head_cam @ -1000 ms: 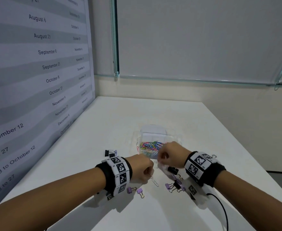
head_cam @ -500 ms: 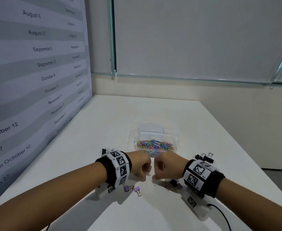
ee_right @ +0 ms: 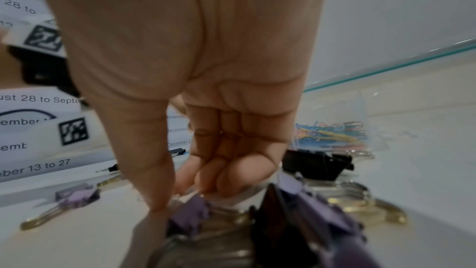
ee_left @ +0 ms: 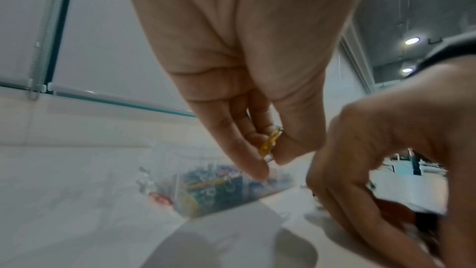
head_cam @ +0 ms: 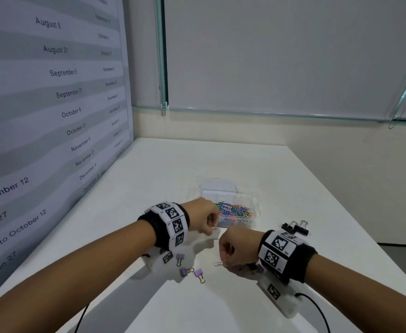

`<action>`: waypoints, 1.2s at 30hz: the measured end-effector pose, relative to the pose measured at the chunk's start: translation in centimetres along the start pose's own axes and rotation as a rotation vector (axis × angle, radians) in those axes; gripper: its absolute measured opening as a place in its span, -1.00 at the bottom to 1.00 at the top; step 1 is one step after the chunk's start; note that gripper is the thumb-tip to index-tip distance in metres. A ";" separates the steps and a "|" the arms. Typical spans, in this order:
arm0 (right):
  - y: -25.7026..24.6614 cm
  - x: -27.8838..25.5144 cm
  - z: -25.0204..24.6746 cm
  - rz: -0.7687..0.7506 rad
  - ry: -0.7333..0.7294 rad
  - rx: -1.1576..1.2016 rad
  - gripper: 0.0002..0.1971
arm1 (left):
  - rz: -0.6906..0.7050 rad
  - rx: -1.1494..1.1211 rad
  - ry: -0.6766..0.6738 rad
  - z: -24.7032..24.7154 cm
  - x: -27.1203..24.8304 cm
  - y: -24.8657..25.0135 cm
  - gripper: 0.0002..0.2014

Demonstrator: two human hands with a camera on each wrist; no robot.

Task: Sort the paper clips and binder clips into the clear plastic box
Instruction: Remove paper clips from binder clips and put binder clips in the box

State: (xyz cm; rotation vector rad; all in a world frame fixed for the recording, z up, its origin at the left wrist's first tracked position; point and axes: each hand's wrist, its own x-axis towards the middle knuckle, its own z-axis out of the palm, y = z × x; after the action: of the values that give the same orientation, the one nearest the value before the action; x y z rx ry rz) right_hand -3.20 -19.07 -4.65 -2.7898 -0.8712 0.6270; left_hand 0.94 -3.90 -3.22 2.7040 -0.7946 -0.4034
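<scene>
The clear plastic box (head_cam: 254,200) stands mid-table, full of coloured paper clips (head_cam: 235,210). My left hand (head_cam: 212,227) hovers at the box's near left corner. In the left wrist view it (ee_left: 268,159) pinches a yellow paper clip (ee_left: 269,143) between thumb and fingers. My right hand (head_cam: 226,261) is down on the table over a cluster of purple and black binder clips (ee_right: 309,217). Its curled fingers and thumb (ee_right: 177,197) pinch a purple binder clip (ee_right: 189,212). A silver paper clip (head_cam: 217,263) lies just left of that hand.
Three purple binder clips (head_cam: 190,270) lie loose under my left wrist. Black binder clips (head_cam: 295,228) sit right of the box, and another black one (ee_right: 316,165) lies before it. A printed date board (head_cam: 53,104) walls the table's left side.
My left hand rose and moved forward to the box with the paper clip. My right hand drew back and dropped onto the binder clips near me.
</scene>
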 end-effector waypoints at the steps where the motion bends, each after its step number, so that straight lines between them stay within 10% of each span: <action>1: 0.0 0.0 0.0 -0.004 -0.011 -0.010 -0.96 | 0.013 -0.007 0.045 -0.6 0.3 0.2 -0.86; 13: 0.9 0.4 -0.5 0.015 0.030 -0.076 -0.82 | -0.094 -0.106 0.254 -1.2 3.5 0.0 -0.65; 22: 5.3 2.6 -5.6 0.196 0.458 0.042 -0.79 | -0.097 -0.108 0.345 -2.0 1.3 -3.1 -0.74; 36: -0.9 5.3 -3.2 -0.065 0.351 -0.037 -0.78 | -0.415 0.061 0.074 -1.7 -7.0 -11.1 -0.69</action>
State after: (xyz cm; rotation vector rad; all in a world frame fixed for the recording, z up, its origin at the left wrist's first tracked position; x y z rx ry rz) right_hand 1.68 -15.34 -3.41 -2.7665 -0.8976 0.1043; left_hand 1.15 9.33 -4.34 2.9174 -0.2222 -0.3680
